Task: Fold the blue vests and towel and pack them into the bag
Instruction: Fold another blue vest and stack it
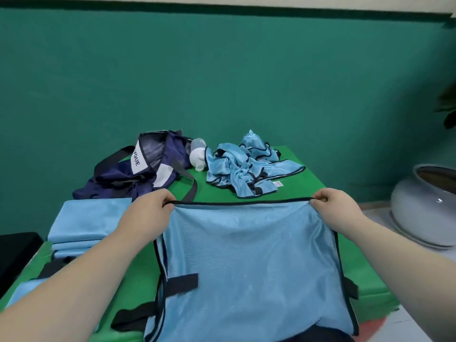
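Head view, and we see both hands out front on one blue vest (246, 255). The left hand (150, 211) has its fingers (167, 206) curled round the black-trimmed far edge at the left corner. The right hand (338, 208) pinches the same edge at the right corner, with the trim pulled into a straight line between them. From that edge the vest spreads toward us over the green bench (313, 186), and black straps show along its left and right sides.

Left of it, just past the left forearm, we spot a folded stack (86, 223) of light-blue cloth; vests or towel, we cannot tell. At the far right of the bench lies a crumpled pile of vests (246, 166), unfolded. Far left sits the navy bag (123, 176), slumped with its mouth open. A white object (197, 159) rests between bag and pile. Off the bench to the right stands a grey pot (424, 206).
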Demonstrator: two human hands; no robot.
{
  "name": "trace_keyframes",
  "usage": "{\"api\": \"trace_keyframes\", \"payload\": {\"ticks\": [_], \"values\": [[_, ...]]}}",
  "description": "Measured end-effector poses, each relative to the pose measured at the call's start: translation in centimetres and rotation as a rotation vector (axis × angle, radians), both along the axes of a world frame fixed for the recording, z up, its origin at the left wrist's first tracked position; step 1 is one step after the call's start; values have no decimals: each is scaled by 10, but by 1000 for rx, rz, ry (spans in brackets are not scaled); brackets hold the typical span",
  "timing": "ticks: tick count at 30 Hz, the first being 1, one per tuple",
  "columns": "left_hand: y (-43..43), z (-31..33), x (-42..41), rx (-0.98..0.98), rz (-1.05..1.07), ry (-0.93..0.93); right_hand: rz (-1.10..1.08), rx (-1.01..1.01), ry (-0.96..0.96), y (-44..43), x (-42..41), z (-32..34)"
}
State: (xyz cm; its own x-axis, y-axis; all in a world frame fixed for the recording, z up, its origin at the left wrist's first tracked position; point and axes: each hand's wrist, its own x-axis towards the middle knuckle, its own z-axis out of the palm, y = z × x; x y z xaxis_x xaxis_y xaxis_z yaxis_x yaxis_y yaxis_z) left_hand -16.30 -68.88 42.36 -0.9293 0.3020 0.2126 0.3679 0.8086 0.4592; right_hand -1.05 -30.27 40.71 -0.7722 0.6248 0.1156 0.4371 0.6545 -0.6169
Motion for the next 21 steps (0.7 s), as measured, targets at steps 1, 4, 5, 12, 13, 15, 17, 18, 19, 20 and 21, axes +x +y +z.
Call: {"api": "trace_keyframes", "payload": {"ticks": [1, 4, 5, 12, 13, 15, 17, 18, 19, 20, 21], "values": [[7, -4, -13, -10, 3, 6, -2, 6, -9, 5, -13, -6], [25, -20, -47, -33, 7, -3, -7, 25, -42, 21, -47, -25], [30, -27, -57, -43, 8, -16, -7, 40, -56, 26, -57, -32], [56, -67, -92, -80, 6, -77, 29, 136, -209, 40, -89, -74], [57, -68, -90, -90, 3, -50, 44, 163, -228, 39, -89, -75], [56, -65, -78, -129, -33, 52, 68, 246, -245, 35, -85, -73], [54, -60, -54, -101, -115, 105, 100, 374, -223, 24, -76, -69], [51, -57, -39, -88, -176, 102, 123, 420, -208, 14, -70, -65], [48, -57, -23, -82, -245, 85, 156, 445, -201, 4, -64, -62], [44, -58, -9, -94, -317, 63, 198, 458, -206, -9, -58, -60], [38, -61, 3, -129, -385, 44, 248, 467, -218, -23, -51, -58]]}}
